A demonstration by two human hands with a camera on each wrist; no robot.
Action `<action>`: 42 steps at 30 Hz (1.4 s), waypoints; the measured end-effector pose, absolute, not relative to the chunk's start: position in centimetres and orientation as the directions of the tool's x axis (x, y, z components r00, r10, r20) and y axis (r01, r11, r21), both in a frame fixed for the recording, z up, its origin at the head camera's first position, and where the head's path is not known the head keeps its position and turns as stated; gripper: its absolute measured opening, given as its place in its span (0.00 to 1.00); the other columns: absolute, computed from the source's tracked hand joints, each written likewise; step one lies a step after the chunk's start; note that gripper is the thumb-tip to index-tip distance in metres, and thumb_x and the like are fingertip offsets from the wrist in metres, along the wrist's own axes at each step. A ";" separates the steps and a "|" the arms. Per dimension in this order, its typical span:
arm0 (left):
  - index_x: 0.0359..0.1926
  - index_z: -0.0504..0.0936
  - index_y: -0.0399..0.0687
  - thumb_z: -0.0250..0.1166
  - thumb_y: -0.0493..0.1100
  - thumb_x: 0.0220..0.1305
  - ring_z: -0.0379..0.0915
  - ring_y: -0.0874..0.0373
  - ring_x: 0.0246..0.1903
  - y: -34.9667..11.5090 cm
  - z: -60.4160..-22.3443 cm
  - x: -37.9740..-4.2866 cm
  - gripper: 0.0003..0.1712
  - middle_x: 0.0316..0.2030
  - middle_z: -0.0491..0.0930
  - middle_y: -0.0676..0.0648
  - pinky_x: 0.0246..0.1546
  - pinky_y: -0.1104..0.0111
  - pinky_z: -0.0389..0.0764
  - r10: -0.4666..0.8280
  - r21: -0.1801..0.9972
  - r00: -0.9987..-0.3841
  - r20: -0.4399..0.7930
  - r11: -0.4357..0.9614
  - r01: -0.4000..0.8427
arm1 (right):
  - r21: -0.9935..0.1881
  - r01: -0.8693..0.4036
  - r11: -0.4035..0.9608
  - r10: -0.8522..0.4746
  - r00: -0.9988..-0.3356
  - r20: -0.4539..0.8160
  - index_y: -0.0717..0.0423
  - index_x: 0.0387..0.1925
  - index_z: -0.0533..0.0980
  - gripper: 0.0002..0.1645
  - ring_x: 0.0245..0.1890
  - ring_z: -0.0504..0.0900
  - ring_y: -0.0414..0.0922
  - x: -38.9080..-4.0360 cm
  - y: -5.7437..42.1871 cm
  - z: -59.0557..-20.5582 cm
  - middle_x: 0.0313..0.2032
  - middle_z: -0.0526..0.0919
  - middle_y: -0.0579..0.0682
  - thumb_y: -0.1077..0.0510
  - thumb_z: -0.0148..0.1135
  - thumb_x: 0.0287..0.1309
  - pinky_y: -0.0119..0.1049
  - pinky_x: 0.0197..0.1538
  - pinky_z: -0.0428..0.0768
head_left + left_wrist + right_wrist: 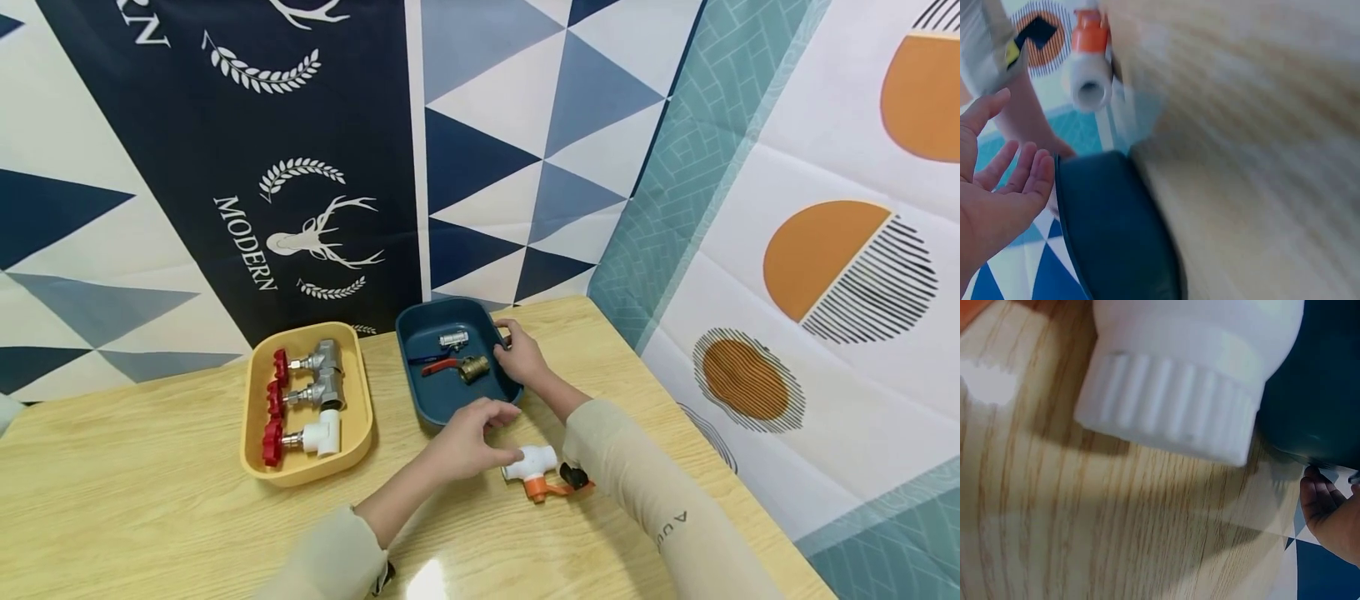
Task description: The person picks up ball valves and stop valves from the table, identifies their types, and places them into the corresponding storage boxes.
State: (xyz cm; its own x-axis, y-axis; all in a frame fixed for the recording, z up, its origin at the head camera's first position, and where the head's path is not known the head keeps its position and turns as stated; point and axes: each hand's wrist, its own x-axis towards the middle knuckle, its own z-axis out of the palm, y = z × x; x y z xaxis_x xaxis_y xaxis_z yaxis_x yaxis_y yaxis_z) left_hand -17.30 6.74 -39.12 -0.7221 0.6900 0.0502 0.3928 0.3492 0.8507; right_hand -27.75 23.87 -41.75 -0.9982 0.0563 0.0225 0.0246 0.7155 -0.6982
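My right hand (521, 358) grips the right wall of a dark blue tray (420, 400), thumb at the rim. In the right wrist view, its fingers (1319, 494) lie against the tray's outer side. Just in front of the tray, my left hand (472, 442) hovers with fingers loosely bent and nothing held. Its fingertips come close to the rim in the left wrist view. Between my forearms, a white plastic ball valve (531, 462) with an orange handle lies on the table. Inside the tray are a brass ball valve (474, 368) with a red lever and a silver ball valve (453, 339).
A yellow tray (363, 433) stands left of the blue one, holding two metal valves (326, 387) and a white plastic valve (324, 433), all with red handwheels. Patterned cloth walls border the wooden table (150, 483) behind and on the right.
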 end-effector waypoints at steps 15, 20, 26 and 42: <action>0.54 0.76 0.45 0.71 0.49 0.50 0.68 0.57 0.46 9.0 -40.9 -15.2 0.30 0.48 0.75 0.49 0.41 0.75 0.70 0.739 0.731 -0.672 0.052 0.430 0.530 | -0.709 0.041 0.704 0.053 -0.999 -0.004 0.52 0.64 0.61 0.26 0.31 0.75 0.47 -27.6 23.9 -41.8 0.42 0.76 0.57 0.59 0.49 0.65 0.36 0.33 0.73; 0.53 0.76 0.47 0.72 0.50 0.46 0.66 0.61 0.42 9.6 -41.2 -15.1 0.32 0.48 0.75 0.49 0.38 0.77 0.68 0.730 0.682 -0.680 0.061 0.467 0.563 | -0.712 0.046 0.701 0.055 -0.998 -0.010 0.52 0.64 0.61 0.26 0.29 0.73 0.46 -27.6 23.8 -41.5 0.40 0.76 0.57 0.59 0.49 0.65 0.35 0.32 0.71; 0.54 0.75 0.48 0.73 0.52 0.44 0.66 0.61 0.42 10.2 -41.4 -15.0 0.34 0.48 0.74 0.49 0.39 0.76 0.69 0.718 0.653 -0.695 0.034 0.511 0.559 | -0.713 0.052 0.699 0.056 -0.998 -0.019 0.52 0.64 0.61 0.26 0.30 0.73 0.46 -27.5 23.8 -41.3 0.40 0.75 0.57 0.59 0.49 0.66 0.34 0.32 0.71; 0.58 0.72 0.48 0.77 0.55 0.40 0.63 0.58 0.44 11.7 -42.0 -14.4 0.43 0.49 0.70 0.48 0.42 0.72 0.72 0.702 0.566 -0.712 -0.024 0.596 0.570 | -0.714 0.055 0.698 0.058 -0.998 -0.019 0.53 0.64 0.61 0.26 0.29 0.73 0.46 -27.4 23.9 -41.4 0.39 0.75 0.56 0.59 0.49 0.65 0.35 0.32 0.72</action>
State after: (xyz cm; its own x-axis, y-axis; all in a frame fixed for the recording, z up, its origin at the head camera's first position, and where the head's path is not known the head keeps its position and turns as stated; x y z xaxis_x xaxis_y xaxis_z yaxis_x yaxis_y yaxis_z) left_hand -14.40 11.68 -42.04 -0.7115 0.7022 -0.0235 0.5698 0.5963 0.5656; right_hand -27.44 23.87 -41.36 -0.9981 0.0582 -0.0194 0.0545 0.6977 -0.7143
